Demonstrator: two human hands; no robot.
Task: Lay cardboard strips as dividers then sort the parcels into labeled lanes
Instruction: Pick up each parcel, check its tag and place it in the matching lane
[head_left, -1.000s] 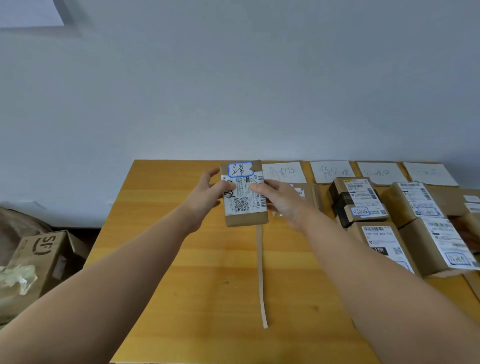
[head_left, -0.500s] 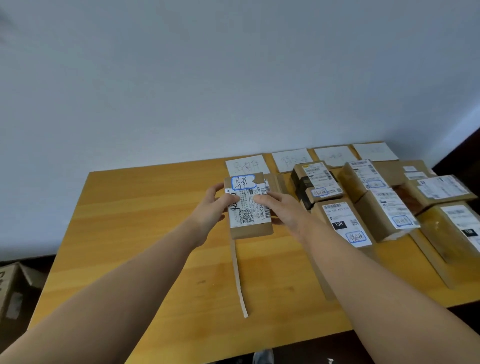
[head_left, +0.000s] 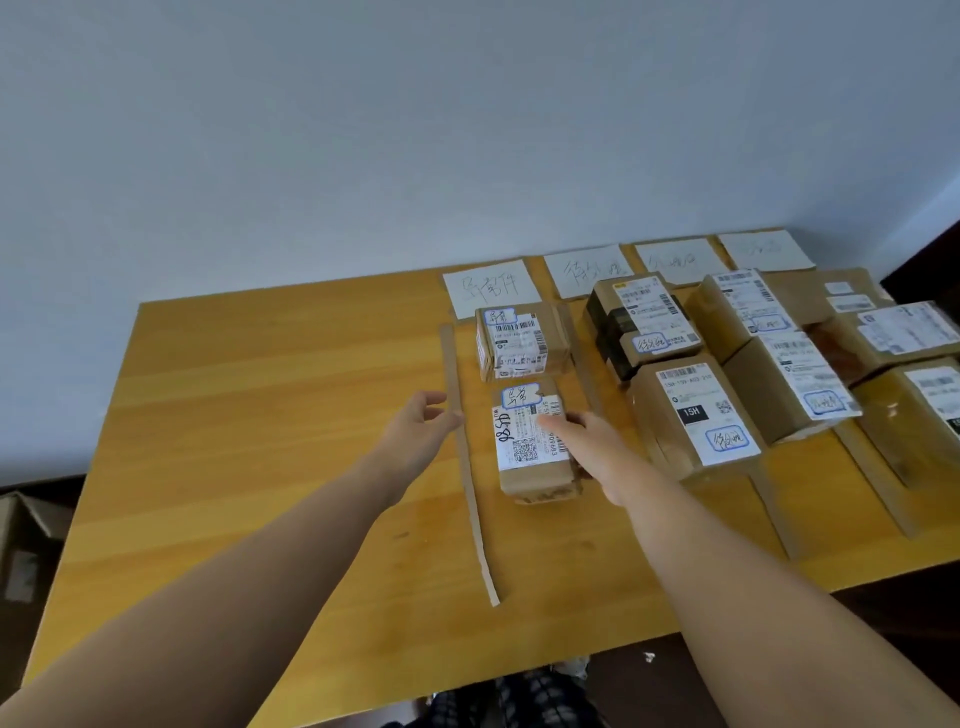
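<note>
Right hand (head_left: 587, 441) laid on the right part of the near parcel (head_left: 519, 436), fingers (head_left: 558, 426) straight and close together over the white label, curled round nothing. Near right corner of the parcel hidden behind that wrist and forearm. Left hand (head_left: 415, 431) clear of the parcel, just to its left, fingers loosely spread and holding nothing, fingertips over the long cardboard strip (head_left: 470, 478); touching it or not, impossible to tell. Near parcel flat on the wooden table (head_left: 260, 415), label up, in the leftmost lane, between that strip on the left and a second strip (head_left: 584, 364) on the right. Just beyond it in the same lane, a far parcel (head_left: 514, 343), a narrow gap between the two. At the far end of the lane, a white card (head_left: 491, 286) with handwriting. Further right, more lanes with bigger boxes: a black-banded parcel (head_left: 639, 317), a parcel marked 15H (head_left: 696, 415), others past them, each lane headed by its own card. Far left, on the floor, an open carton (head_left: 21, 545). Half a second ago: the near parcel lifted off the table, pinched at both sides, one hand each, above the strip. Now set down inside the lane and let go by the left.
</note>
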